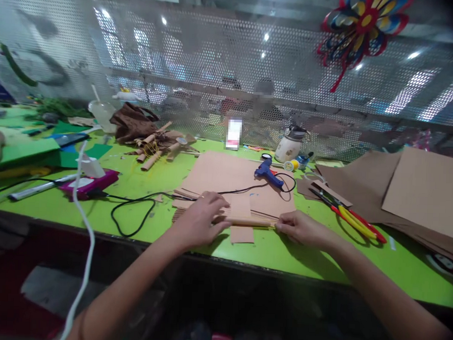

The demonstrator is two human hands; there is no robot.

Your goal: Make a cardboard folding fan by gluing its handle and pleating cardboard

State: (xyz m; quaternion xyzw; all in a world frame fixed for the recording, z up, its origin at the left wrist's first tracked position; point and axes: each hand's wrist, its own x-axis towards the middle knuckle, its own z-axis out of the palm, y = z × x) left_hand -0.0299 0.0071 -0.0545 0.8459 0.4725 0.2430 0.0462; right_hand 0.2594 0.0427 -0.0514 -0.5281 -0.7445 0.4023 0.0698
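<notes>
While the left hand (204, 216) rests at the left end of a thin brown paper roll (252, 222), its fingers bent and a bit apart, the right hand (299, 228) has its fingertips together, pinching the roll's right end. The roll lies near the front edge of the green table (279, 261), across a small brown strip (242, 236). A blue glue gun (265, 173) sits behind it on a big brown sheet (213, 172), and tools with red and yellow handles (354, 222) lie to the right

left forearm (133, 281): bare | right forearm (375, 279): bare | fingers (215, 204): bare
</notes>
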